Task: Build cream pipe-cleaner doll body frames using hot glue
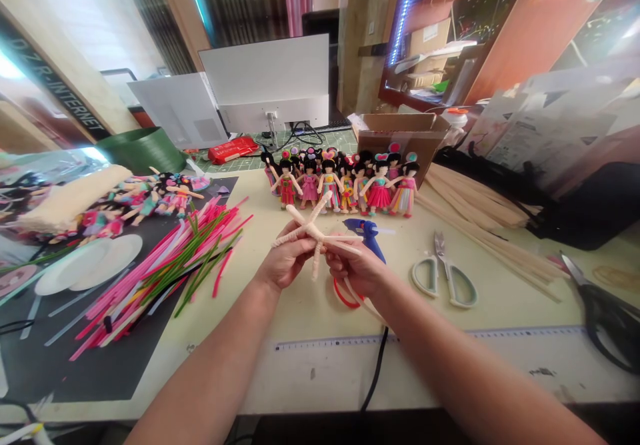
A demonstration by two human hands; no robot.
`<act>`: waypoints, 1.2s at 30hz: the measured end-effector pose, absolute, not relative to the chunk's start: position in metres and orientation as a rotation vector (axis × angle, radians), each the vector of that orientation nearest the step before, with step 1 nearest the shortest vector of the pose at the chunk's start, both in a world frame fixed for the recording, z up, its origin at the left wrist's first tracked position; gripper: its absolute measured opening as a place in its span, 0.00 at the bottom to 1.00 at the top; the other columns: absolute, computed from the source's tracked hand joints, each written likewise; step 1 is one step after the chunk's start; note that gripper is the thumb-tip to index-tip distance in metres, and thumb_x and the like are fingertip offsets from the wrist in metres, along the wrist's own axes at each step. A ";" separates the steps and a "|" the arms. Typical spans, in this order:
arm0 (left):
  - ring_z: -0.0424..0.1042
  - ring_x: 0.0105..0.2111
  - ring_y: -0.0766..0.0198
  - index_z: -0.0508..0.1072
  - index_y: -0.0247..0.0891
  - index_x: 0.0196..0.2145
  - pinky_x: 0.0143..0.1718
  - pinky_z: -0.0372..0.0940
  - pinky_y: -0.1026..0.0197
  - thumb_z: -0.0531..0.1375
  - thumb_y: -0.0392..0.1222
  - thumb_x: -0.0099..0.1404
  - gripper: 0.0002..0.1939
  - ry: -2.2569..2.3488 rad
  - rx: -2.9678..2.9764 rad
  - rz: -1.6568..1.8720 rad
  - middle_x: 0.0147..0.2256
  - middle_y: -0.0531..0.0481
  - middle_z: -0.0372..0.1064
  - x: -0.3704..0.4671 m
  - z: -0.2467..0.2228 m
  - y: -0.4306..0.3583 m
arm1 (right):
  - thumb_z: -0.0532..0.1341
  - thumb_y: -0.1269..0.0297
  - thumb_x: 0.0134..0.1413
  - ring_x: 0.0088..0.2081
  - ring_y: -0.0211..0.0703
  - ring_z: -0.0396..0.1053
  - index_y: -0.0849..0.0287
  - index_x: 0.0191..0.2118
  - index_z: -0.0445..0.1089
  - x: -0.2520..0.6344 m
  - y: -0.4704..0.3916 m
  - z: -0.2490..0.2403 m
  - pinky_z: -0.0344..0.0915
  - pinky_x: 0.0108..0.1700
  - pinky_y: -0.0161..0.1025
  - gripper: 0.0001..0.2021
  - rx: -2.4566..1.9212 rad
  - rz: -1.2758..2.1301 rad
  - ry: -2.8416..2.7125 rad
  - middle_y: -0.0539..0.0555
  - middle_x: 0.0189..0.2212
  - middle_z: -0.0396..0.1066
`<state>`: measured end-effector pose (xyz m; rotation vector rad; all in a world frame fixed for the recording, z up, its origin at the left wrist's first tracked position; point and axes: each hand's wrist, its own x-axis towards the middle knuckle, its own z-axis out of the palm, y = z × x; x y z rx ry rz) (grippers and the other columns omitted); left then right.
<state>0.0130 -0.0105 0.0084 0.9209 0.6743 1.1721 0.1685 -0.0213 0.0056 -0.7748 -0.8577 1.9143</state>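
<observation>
A cream pipe-cleaner figure [314, 230] with several limbs spread like a star is held up over the table. My left hand [286, 262] pinches its left side between closed fingers. On the other side, my right hand [356, 268] has its fingers closed on the figure's right side, and a loose cream strand hangs down below that palm. Just behind the hands stand several finished dolls [330, 182] in colourful dresses. A blue glue gun [367, 235] lies beyond my right hand, and a red ring-like handle shows partly beneath it.
Pink and green pipe cleaners [170, 268] lie left, beside white plates [113, 262] and more dolls [173, 195]. White-handled scissors [443, 268], black scissors [607, 318] and cream strips [480, 205] are on the right. A ruler [325, 344] runs along the front; a cardboard box [405, 140] stands behind.
</observation>
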 end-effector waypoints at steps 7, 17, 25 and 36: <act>0.73 0.27 0.68 0.68 0.37 0.32 0.33 0.67 0.64 0.64 0.32 0.52 0.10 0.781 0.981 1.205 0.27 0.57 0.70 0.013 0.006 -0.008 | 0.72 0.64 0.38 0.19 0.27 0.52 0.63 0.25 0.71 0.165 -0.022 0.004 0.43 0.18 0.29 0.11 -0.798 1.876 -0.777 0.45 0.18 0.58; 0.73 0.31 0.66 0.74 0.37 0.39 0.37 0.67 0.61 0.65 0.34 0.52 0.15 0.832 0.988 1.203 0.30 0.54 0.73 0.010 0.003 -0.003 | 0.71 0.64 0.36 0.20 0.28 0.53 0.64 0.26 0.72 0.164 -0.023 0.004 0.44 0.19 0.29 0.11 -0.888 1.782 -0.752 0.46 0.18 0.59; 0.71 0.31 0.65 0.74 0.34 0.35 0.36 0.65 0.61 0.64 0.34 0.52 0.09 0.837 1.053 1.194 0.29 0.52 0.72 0.011 0.003 -0.005 | 0.71 0.62 0.37 0.20 0.27 0.51 0.63 0.25 0.72 0.163 -0.022 0.002 0.41 0.18 0.29 0.12 -0.899 1.794 -0.747 0.45 0.17 0.57; 0.70 0.30 0.64 0.73 0.35 0.34 0.33 0.63 0.62 0.62 0.35 0.53 0.08 0.997 1.137 1.318 0.28 0.52 0.71 0.011 0.002 -0.003 | 0.74 0.61 0.31 0.19 0.28 0.54 0.62 0.25 0.68 0.159 -0.022 -0.003 0.44 0.18 0.29 0.17 -1.002 1.760 -0.699 0.46 0.18 0.62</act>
